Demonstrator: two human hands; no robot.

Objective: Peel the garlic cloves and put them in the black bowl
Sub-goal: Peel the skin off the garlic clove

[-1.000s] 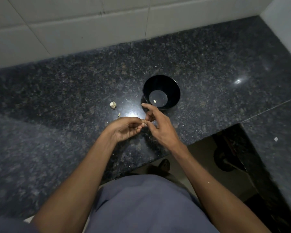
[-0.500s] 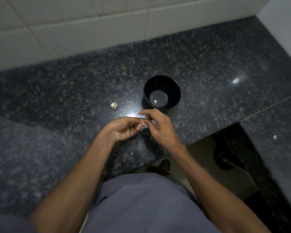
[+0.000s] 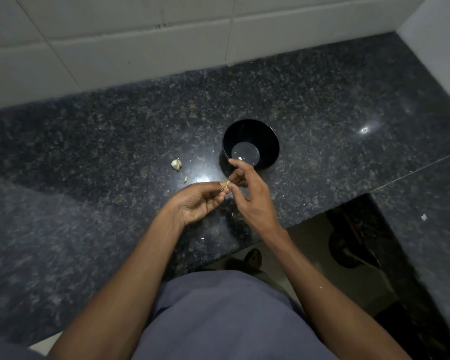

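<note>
The left hand [image 3: 198, 203] pinches a garlic clove [image 3: 226, 186] between thumb and fingertips, its grip closed tight around the clove's lower end. The right hand [image 3: 250, 193] meets it from three o'clock, thumb and a finger nipped on the clove's skin, the forefinger lifted toward the black bowl [image 3: 251, 144]. Both hands hover just above the counter [image 3: 322, 105], with the bowl near at twelve o'clock. One small pale piece [image 3: 240, 158], likely a peeled clove, lies in the bowl's bottom. At ten o'clock from the hands a garlic bulb piece [image 3: 176, 164] sits on the counter, with a small scrap [image 3: 185, 179] between it and the hands.

The clove looks light and firm, its skin thin, papery and prone to tear in flakes. Once bared it will probably turn slick, so the holding pinch belongs on the blunt root end while the other hand lifts the loose skin at the tip. Squeezing hard could shoot it out of the fingers.
</note>
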